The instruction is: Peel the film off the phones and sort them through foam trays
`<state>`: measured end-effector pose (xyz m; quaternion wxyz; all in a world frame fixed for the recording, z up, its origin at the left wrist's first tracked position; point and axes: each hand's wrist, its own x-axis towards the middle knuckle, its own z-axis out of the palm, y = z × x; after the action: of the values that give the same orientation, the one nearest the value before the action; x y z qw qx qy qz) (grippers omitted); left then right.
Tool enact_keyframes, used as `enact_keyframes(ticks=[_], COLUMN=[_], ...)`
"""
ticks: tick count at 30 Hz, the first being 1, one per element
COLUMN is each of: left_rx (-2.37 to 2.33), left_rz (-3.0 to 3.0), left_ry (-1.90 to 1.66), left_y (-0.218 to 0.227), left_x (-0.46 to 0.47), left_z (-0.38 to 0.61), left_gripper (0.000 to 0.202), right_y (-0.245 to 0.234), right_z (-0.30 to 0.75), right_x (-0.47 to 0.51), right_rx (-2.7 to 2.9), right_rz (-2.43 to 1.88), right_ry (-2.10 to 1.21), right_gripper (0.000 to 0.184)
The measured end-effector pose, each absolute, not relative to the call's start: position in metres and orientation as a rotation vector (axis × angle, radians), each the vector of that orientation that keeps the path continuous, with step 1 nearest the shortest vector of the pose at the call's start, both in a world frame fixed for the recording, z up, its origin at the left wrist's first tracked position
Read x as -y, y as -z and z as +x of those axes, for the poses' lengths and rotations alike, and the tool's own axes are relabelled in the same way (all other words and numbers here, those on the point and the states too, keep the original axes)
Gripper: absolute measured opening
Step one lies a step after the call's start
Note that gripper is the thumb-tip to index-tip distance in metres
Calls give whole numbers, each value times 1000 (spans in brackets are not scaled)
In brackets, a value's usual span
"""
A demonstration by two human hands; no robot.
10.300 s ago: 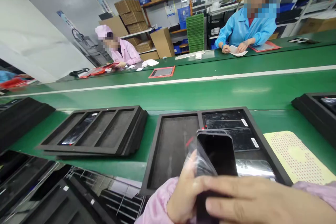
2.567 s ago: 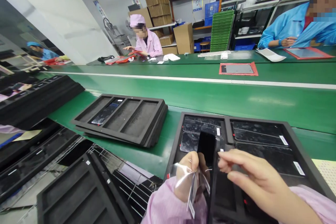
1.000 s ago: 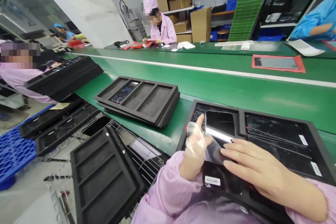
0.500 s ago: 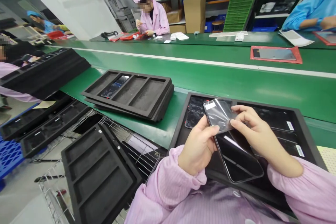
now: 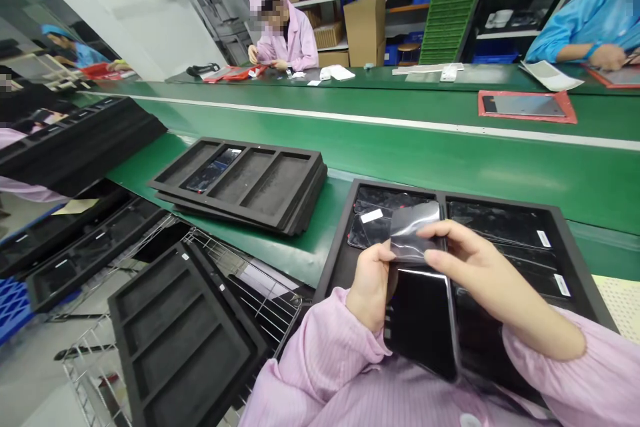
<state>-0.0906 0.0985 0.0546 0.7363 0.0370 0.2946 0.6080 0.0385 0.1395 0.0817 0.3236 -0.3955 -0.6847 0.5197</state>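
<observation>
A glossy black phone screen (image 5: 423, 330) tilts towards me, and my left hand (image 5: 369, 285) grips it by its left edge. Over its far end is a clear plastic film (image 5: 411, 230), wrinkled and catching the light. The thumb and fingers of my right hand (image 5: 473, 267) pinch the film's right side. Just beyond the film shows a white label (image 5: 371, 215); whether it is stuck to the film I cannot tell. Under my hands lies a black foam tray (image 5: 580, 240), where several dark screens (image 5: 520, 223) rest in compartments, some with white labels.
To the left, stacked foam trays (image 5: 280, 217) stand on the green bench (image 5: 280, 253). More trays (image 5: 185, 340) sit on a wire rack (image 5: 255, 287). Across the bench, a person in pink (image 5: 295, 33) and one in blue (image 5: 590, 20) work. A red-edged sheet (image 5: 525, 105) lies opposite.
The phone screen has turned more upright and its near end has swung left. The film now looks more bunched, with my right hand still pinching it. The view has shifted slightly.
</observation>
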Motion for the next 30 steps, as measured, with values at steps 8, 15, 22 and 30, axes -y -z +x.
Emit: enact_keyframes(ticks=[8,15,22,30], left_rx=[-820,-1117,-1621,-1927], left_rz=[174,409,407,772], left_ry=[-1675,-2050,-2136,-1273], left_y=[-45,-46,-25,25], left_x=[-88,-72,-55,-32], left_z=[-91,-119,-166,-198], left_gripper=[35,60,42,49], right_y=[-69,-43,-10,-26], right_z=[39,30,13,125], right_x=[-129,-150,-131,-157], right_rx=[1653,2291,2641,2458], right_rz=[-935,-974,-889,-1165], right_ry=[-1527,-1195,-676,-219], right_gripper=[77,43,26,40])
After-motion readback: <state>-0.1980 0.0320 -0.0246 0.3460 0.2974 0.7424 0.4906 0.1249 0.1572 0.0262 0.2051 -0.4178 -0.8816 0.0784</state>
